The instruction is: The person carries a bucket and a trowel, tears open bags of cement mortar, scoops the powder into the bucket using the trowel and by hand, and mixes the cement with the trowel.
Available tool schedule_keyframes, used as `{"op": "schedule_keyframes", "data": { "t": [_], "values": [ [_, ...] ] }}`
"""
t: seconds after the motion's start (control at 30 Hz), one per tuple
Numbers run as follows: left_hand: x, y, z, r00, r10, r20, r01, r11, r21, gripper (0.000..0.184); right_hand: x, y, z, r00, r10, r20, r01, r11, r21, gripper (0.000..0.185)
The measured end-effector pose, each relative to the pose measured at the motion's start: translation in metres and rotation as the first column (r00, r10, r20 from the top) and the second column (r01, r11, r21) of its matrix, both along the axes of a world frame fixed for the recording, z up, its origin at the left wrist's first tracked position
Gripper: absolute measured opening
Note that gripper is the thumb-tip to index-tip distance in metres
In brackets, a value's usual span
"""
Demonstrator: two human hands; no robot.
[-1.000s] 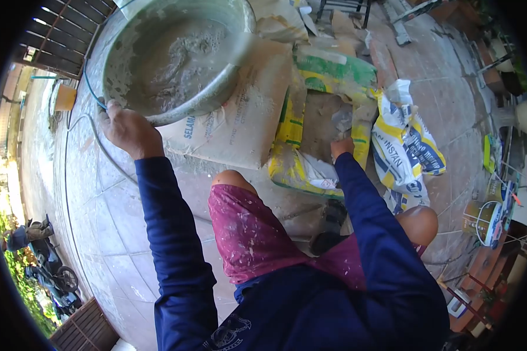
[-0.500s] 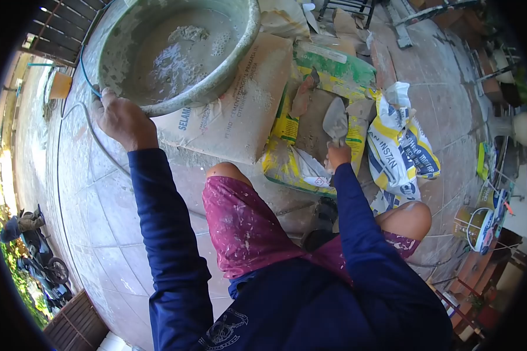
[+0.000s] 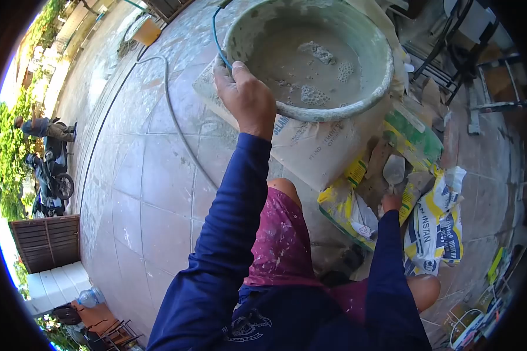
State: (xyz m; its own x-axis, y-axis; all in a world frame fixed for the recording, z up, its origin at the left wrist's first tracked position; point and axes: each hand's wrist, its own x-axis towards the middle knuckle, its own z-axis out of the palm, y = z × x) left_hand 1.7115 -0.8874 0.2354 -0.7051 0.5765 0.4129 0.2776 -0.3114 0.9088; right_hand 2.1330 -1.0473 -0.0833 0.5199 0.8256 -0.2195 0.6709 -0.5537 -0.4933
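Observation:
My left hand (image 3: 246,99) is closed at the near left rim of a large round green tub (image 3: 366,106), beside a thin blue cord (image 3: 216,35). Grey watery mix (image 3: 287,70) with foam and a lump fills the tub's lower part. My right hand (image 3: 390,203) grips the handle of a trowel (image 3: 394,170). The trowel's blade lies over grey powder in a torn-open yellow and green bag (image 3: 339,202). Under the tub is a brown paper cement sack (image 3: 325,149).
A crumpled white, yellow and blue bag (image 3: 433,228) lies right of the open one. A grey hose (image 3: 175,120) curves across the tiled floor (image 3: 152,199). Far left, a person (image 3: 44,127) is near a motorbike (image 3: 52,181). Metal frames (image 3: 451,64) stand at the upper right.
The view has swung left, so the tub, bags and both hands appear farther right. My left hand remains at the tub's rim and my right hand still holds the trowel over the powder.

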Motion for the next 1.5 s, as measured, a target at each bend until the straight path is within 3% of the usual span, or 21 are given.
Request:
{"op": "schedule_keyframes", "data": {
  "t": [0.07,0.17,0.2,0.3,0.37,0.43,0.57,0.67,0.73,0.77,0.83,0.87,0.9,0.97,1.07,1.17,1.27,1.33,1.4,1.43,1.5],
  "values": [
    [-0.001,0.002,-0.002,0.999,-0.028,0.026,0.027,0.999,0.029,0.026,0.018,0.035,-0.032,0.989,0.099,0.11,-0.088,0.991,-0.103,0.045],
    [-0.004,-0.001,-0.003,0.998,-0.04,-0.042,0.039,0.999,-0.03,0.026,0.026,0.085,-0.035,0.975,0.122,0.187,-0.077,0.97,-0.233,0.045],
    [-0.002,-0.001,-0.002,0.963,0.063,-0.264,-0.07,0.997,-0.017,0.023,0.018,0.085,-0.025,0.969,0.135,0.208,-0.101,0.981,-0.166,0.046],
    [-0.017,0.001,-0.022,0.99,-0.062,-0.127,0.056,0.997,-0.054,0.026,0.024,0.074,-0.011,0.979,0.195,0.06,-0.177,0.957,-0.229,0.054],
    [-0.011,0.002,-0.017,0.993,-0.115,-0.008,0.115,0.992,0.043,0.024,0.029,0.064,-0.016,0.852,0.449,0.27,-0.38,0.885,-0.269,0.053],
    [-0.021,0.0,-0.017,0.906,-0.029,-0.421,0.029,1.0,-0.007,0.025,0.011,0.052,0.005,0.89,0.456,-0.004,-0.455,0.888,-0.062,0.057],
    [-0.041,-0.003,-0.014,0.769,-0.046,-0.638,-0.022,0.995,-0.099,0.02,-0.015,0.013,0.046,0.857,0.503,-0.11,-0.515,0.842,-0.162,0.056],
    [-0.04,-0.004,-0.015,0.718,0.031,-0.695,-0.13,0.987,-0.09,0.019,-0.015,-0.01,0.066,0.788,0.578,-0.214,-0.611,0.778,-0.146,0.052],
    [-0.035,-0.003,-0.01,0.593,0.108,-0.798,-0.273,0.959,-0.074,0.018,-0.013,-0.029,0.067,0.705,0.656,-0.272,-0.701,0.701,-0.126,0.05],
    [-0.036,-0.004,-0.009,0.624,0.053,-0.779,-0.258,0.956,-0.142,0.022,-0.015,-0.036,0.07,0.701,0.654,-0.285,-0.708,0.685,-0.169,0.05],
    [-0.044,-0.007,-0.006,0.673,-0.059,-0.738,-0.223,0.935,-0.278,0.034,-0.005,-0.052,0.051,0.677,0.685,-0.269,-0.725,0.684,-0.083,0.051],
    [-0.047,-0.003,-0.009,0.709,-0.003,-0.706,-0.195,0.96,-0.2,0.034,-0.003,-0.058,0.044,0.667,0.698,-0.262,-0.729,0.683,-0.036,0.051],
    [-0.044,0.0,-0.011,0.745,0.047,-0.666,-0.169,0.978,-0.121,0.033,-0.011,-0.06,0.066,0.724,0.585,-0.366,-0.663,0.737,-0.134,0.05],
    [-0.036,0.001,-0.01,0.91,0.052,-0.411,-0.085,0.994,-0.062,0.032,-0.02,-0.06,0.109,0.802,0.301,-0.516,-0.517,0.783,-0.346,0.048],
    [-0.017,-0.011,0.009,0.984,-0.001,-0.176,-0.012,0.997,-0.073,0.031,-0.008,-0.078,0.114,0.77,0.252,-0.586,-0.477,0.837,-0.267,0.05],
    [-0.027,-0.004,-0.004,0.964,0.036,-0.265,-0.048,0.998,-0.036,0.028,-0.003,-0.088,0.145,0.804,0.146,-0.576,-0.364,0.887,-0.283,0.041],
    [-0.027,-0.006,0.0,0.968,0.037,-0.246,-0.05,0.998,-0.049,0.026,0.009,-0.092,0.18,0.798,0.181,-0.574,-0.382,0.889,-0.251,0.041],
    [-0.01,-0.018,0.023,1.0,0.0,-0.02,-0.001,0.999,-0.054,0.027,0.016,-0.094,0.194,0.813,0.23,-0.534,-0.381,0.905,-0.19,0.04],
    [-0.012,-0.015,0.02,0.997,0.038,-0.064,-0.041,0.998,-0.049,0.03,0.024,-0.088,0.212,0.795,0.298,-0.528,-0.422,0.897,-0.129,0.038],
    [-0.012,-0.014,0.019,0.999,0.036,-0.037,-0.038,0.998,-0.044,0.032,0.029,-0.083,0.222,0.763,0.422,-0.49,-0.491,0.871,-0.014,0.037],
    [-0.013,-0.014,0.018,0.998,0.046,-0.044,-0.047,0.999,-0.019,0.036,0.011,-0.069,0.282,0.769,0.331,-0.546,-0.429,0.901,-0.058,0.038]
  ]
}}
